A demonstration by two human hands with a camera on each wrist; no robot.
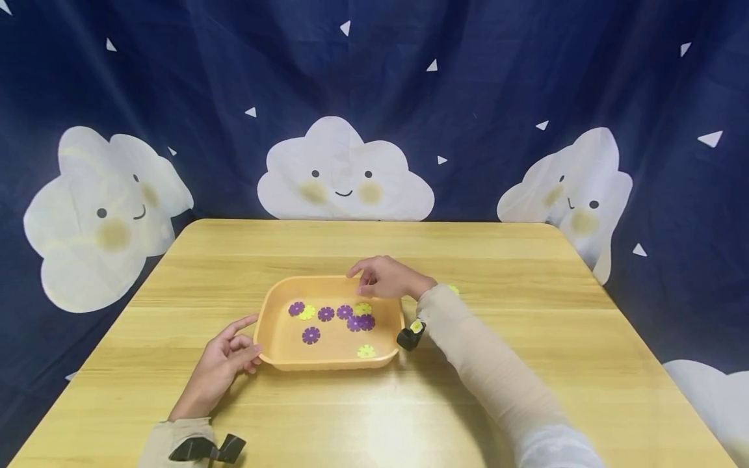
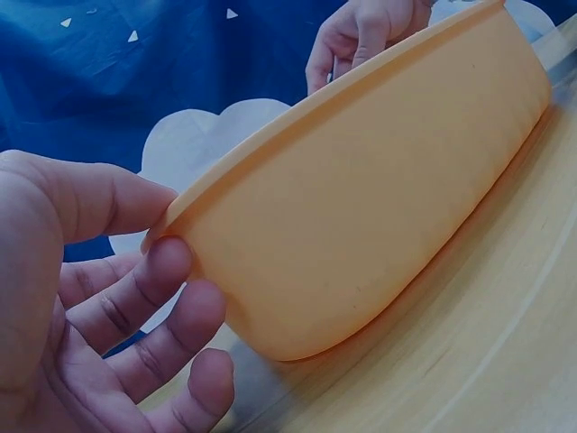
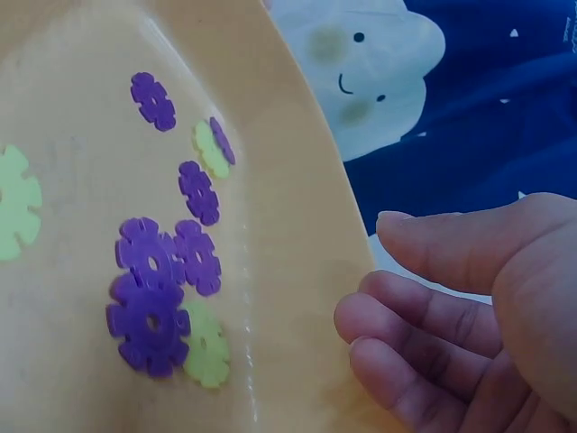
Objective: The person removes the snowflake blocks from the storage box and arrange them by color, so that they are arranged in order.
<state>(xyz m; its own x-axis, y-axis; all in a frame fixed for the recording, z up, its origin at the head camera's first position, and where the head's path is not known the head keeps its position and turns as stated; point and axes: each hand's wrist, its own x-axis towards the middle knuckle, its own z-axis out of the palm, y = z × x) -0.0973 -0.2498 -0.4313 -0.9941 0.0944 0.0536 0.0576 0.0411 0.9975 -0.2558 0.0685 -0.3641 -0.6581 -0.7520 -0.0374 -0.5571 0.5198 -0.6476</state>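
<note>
A shallow orange plastic basin (image 1: 281, 348) sits on the table with several purple snowflake discs (image 1: 311, 335) and a few yellow snowflake discs (image 1: 366, 351) scattered inside. At its near left corner my left hand (image 1: 219, 364) pinches the rim; the left wrist view has the thumb over the lip and a finger beneath, the other fingers loosely bent. My right hand (image 1: 389, 278) is at the far right rim, fingers loosely bent. In the right wrist view, its thumb stands apart from the fingers, whose tips overlap the basin's edge, with nothing held between them.
The basin stands near the middle of a wooden table (image 1: 497, 260). Another yellow disc (image 1: 454, 289) lies on the tabletop, partly behind the right sleeve. A dark blue curtain (image 1: 468, 84) with white clouds hangs behind the table.
</note>
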